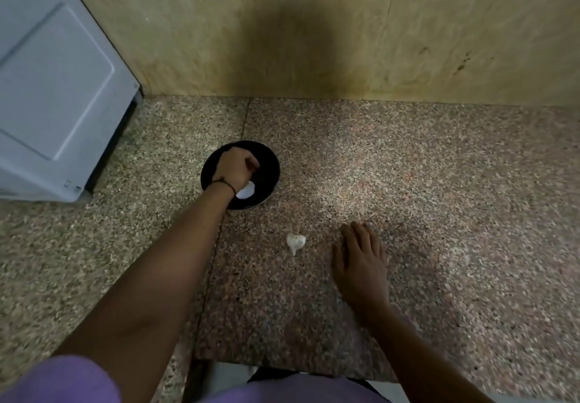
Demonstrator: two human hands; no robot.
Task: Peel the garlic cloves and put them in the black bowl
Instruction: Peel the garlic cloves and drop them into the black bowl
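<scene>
This looks like a home kitchen: a speckled granite counter [439, 182] lies under the left grip [237, 171] and the right grip [361, 264], with a garlic clove [295, 242] between them. A wood-grain wall panel [408, 41] rises beyond the left grip, and a white appliance [56, 88] stands to that grip's left.

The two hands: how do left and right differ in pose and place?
The left hand reaches into the black bowl; the right hand lies on the counter. The left hand's fingers are curled; the right hand's are straight. The left wrist wears a dark band; the right shows none.
</scene>
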